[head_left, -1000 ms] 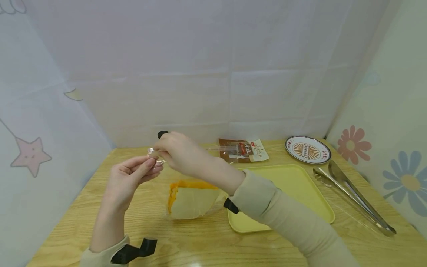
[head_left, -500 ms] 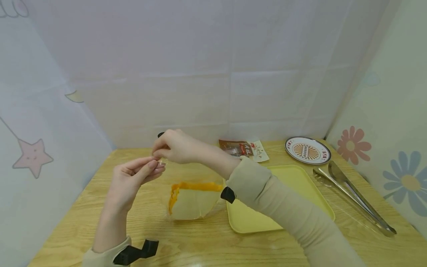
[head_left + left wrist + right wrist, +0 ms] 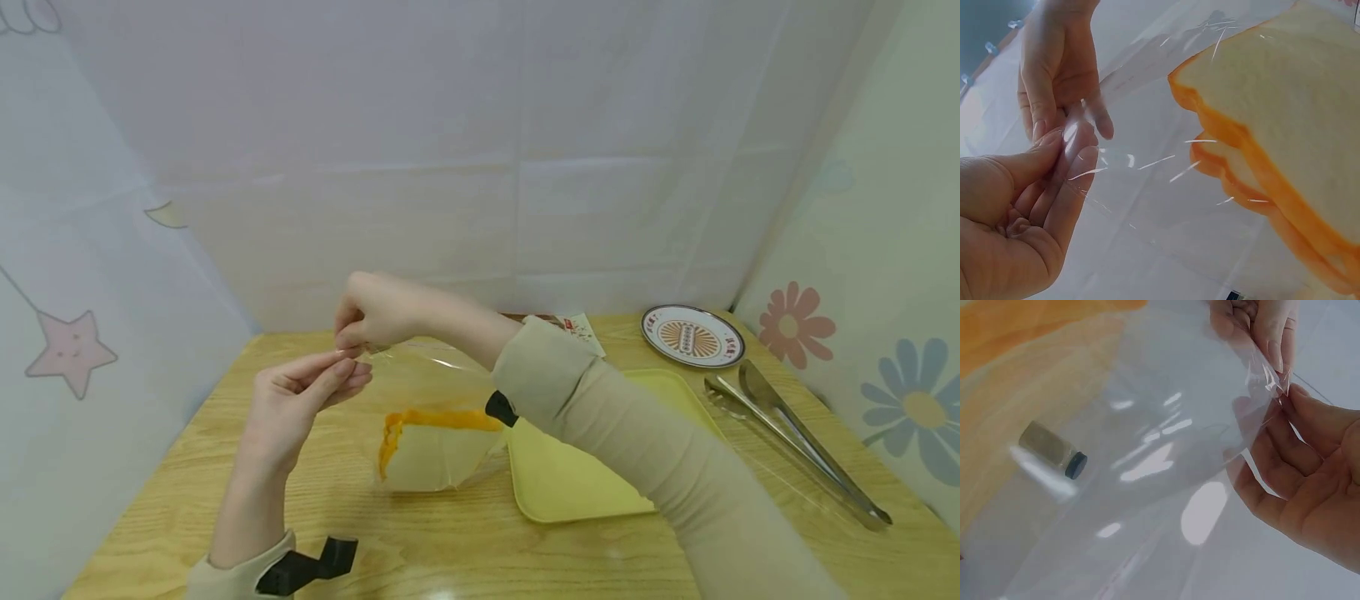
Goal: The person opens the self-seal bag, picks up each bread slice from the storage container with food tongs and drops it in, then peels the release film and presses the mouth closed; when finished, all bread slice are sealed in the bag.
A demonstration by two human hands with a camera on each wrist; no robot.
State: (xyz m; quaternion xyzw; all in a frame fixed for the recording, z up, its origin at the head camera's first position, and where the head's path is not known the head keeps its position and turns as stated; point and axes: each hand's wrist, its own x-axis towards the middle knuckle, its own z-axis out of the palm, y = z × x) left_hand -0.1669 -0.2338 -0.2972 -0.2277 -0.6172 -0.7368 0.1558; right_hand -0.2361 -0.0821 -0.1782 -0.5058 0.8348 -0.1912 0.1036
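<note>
A clear plastic bag [image 3: 1141,200] holds thick bread slices [image 3: 435,454] with orange-brown crusts, which stand near the middle of the wooden table. My left hand [image 3: 300,396] pinches the bag's top corner between thumb and fingers. Right up against it, my right hand [image 3: 382,308] pinches the same edge from above. In the right wrist view the film spreads from both hands toward the bread, with bright glare on it. The left wrist view shows two slices [image 3: 1285,112] close together inside the bag, their crusts stepped one behind the other.
Right of the bread lies a yellow tray [image 3: 558,492], partly under my right forearm. Behind it are a brown and white packet [image 3: 585,333], mostly hidden, and a patterned plate [image 3: 693,337]. Metal tongs [image 3: 795,446] lie far right. A dark-capped bottle [image 3: 1047,447] shows through the film.
My right hand has risen slightly, and the bag's film now stretches visibly below it. The right forearm covers more of the packet. The left hand has barely moved, and the bread stays in place.
</note>
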